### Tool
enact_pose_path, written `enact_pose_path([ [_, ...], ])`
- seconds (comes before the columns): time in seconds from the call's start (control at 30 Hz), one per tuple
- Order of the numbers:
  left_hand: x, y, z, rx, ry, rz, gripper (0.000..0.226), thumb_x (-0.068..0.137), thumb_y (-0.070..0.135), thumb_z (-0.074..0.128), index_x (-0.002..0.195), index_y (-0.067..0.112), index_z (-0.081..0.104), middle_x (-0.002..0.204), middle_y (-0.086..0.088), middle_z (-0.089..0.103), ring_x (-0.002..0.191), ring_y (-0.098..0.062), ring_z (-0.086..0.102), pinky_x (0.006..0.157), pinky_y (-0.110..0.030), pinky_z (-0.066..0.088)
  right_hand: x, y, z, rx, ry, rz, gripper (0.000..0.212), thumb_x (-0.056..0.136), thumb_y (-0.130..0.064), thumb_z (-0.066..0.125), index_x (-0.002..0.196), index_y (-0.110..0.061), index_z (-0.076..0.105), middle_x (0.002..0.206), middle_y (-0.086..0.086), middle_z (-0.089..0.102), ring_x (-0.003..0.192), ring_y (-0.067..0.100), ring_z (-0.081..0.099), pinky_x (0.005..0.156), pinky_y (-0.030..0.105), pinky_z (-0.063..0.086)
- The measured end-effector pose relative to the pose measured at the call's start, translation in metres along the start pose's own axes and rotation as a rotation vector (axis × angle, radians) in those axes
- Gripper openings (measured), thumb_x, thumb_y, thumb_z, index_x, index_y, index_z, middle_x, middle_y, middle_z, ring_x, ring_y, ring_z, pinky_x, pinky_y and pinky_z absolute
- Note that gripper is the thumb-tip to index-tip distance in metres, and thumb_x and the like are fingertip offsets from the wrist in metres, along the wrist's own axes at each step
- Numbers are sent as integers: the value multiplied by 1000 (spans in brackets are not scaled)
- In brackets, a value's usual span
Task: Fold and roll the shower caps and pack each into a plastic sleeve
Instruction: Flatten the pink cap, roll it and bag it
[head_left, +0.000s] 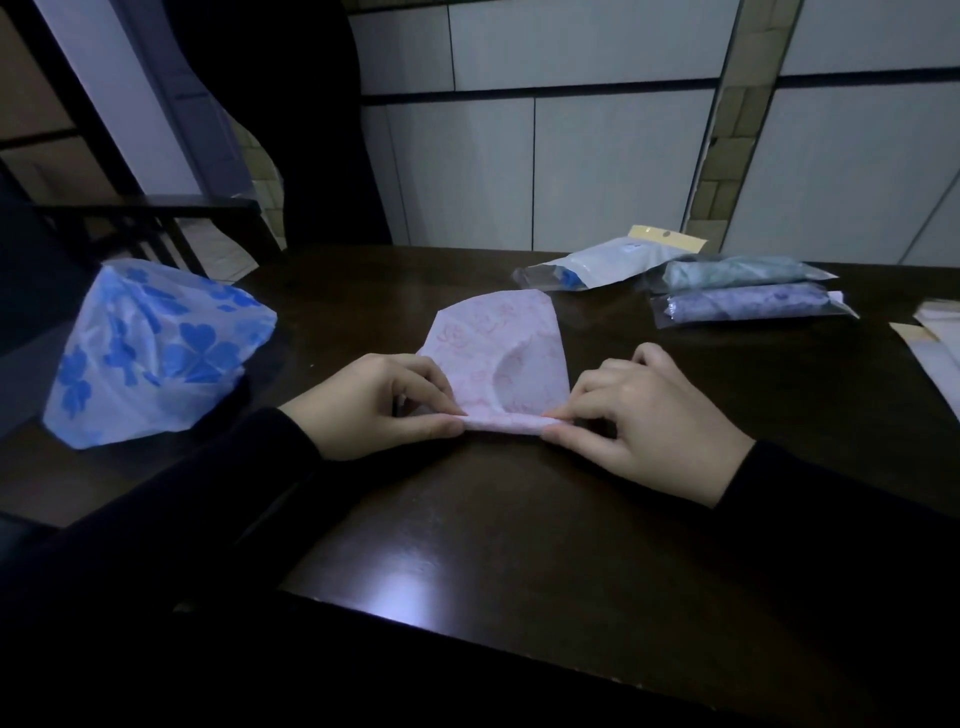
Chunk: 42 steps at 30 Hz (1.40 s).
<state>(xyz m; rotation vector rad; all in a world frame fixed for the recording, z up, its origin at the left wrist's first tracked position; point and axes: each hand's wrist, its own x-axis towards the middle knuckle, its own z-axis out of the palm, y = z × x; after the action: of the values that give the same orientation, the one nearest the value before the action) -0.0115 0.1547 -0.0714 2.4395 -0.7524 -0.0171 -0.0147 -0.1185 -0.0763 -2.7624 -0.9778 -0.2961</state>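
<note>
A pink-patterned shower cap (498, 348) lies folded flat on the dark wooden table (467, 545), its near edge curled into a small roll. My left hand (379, 400) pinches the roll's left end. My right hand (644, 410) pinches its right end. A blue-flowered shower cap (150, 348) sits puffed up at the left, untouched. Two rolled caps lie in clear plastic sleeves at the back right, one green (737, 273) and one purple (748, 306).
A white pouch with a yellow header (613, 262) lies behind the pink cap. Flat pale sleeves or cards (935, 343) rest at the table's right edge. A dark chair (156, 228) stands at the far left. A tiled wall runs behind the table.
</note>
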Motion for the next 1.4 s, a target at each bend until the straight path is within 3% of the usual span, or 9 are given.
enact_pose_path([
  [0.17, 6, 9, -8, -45, -123, -150, 8, 82, 42, 66, 75, 41, 71, 80, 19, 69, 75, 2, 62, 70, -14, 46, 6, 4, -5, 243, -101, 150, 31, 87, -59, 50, 87, -37, 72, 81, -16, 65, 79, 0, 57, 92, 30, 34],
  [0.27, 11, 10, -9, -53, -170, -251, 12, 85, 41, 66, 82, 34, 75, 84, 13, 74, 75, 2, 61, 74, -19, 47, 9, 6, -5, 424, -141, 272, 35, 84, -57, 57, 81, -28, 76, 80, -8, 72, 77, 5, 63, 92, 35, 43],
  [0.4, 19, 13, -10, 18, -175, -294, 11, 84, 44, 68, 83, 35, 74, 81, 17, 73, 78, -1, 65, 76, -20, 49, 7, 2, 5, 390, -39, 346, 25, 85, -55, 58, 84, -38, 75, 78, -25, 67, 82, -3, 60, 100, 40, 41],
  [0.53, 22, 16, -6, 104, -143, -253, 10, 82, 41, 72, 84, 34, 64, 69, 12, 64, 60, -1, 54, 61, -16, 42, 2, -1, 9, 202, 69, 301, 30, 87, -59, 50, 87, -39, 72, 78, -18, 60, 80, -2, 50, 92, 35, 33],
  [0.7, 17, 13, -3, 162, -9, 0, 12, 79, 30, 76, 89, 35, 71, 96, 17, 54, 85, -3, 56, 72, -13, 42, 3, 1, 11, 114, 177, 180, 22, 84, -60, 49, 96, -45, 59, 87, -21, 51, 86, -2, 45, 84, 28, 29],
  [0.87, 7, 2, 6, 142, 30, 133, 17, 88, 17, 69, 102, 22, 76, 95, 13, 63, 80, -2, 61, 68, -8, 41, 2, 0, 4, 17, 115, 64, 32, 86, -58, 44, 98, -42, 70, 88, -22, 55, 85, 2, 46, 76, 29, 20],
  [1.07, 0, 3, 4, 146, 16, 134, 39, 82, 52, 64, 106, 23, 76, 94, 14, 62, 79, -6, 62, 67, -18, 48, 4, 8, 1, 63, 11, 40, 56, 70, -78, 41, 108, -45, 67, 89, -17, 55, 87, 0, 48, 87, 31, 27],
  [1.23, 5, 8, 0, 172, 25, 110, 31, 83, 47, 66, 98, 22, 78, 79, 15, 61, 69, 0, 57, 64, -7, 37, 3, 9, 1, 27, 27, 3, 40, 88, -62, 38, 107, -41, 66, 85, -16, 55, 79, 1, 48, 78, 28, 26],
  [1.4, 10, 15, -10, 112, -92, -123, 10, 84, 40, 69, 87, 32, 75, 78, 21, 68, 74, 5, 61, 65, -9, 43, 3, 2, 4, -10, 21, 13, 34, 97, -49, 34, 103, -37, 65, 88, -20, 48, 89, 0, 41, 82, 29, 24],
])
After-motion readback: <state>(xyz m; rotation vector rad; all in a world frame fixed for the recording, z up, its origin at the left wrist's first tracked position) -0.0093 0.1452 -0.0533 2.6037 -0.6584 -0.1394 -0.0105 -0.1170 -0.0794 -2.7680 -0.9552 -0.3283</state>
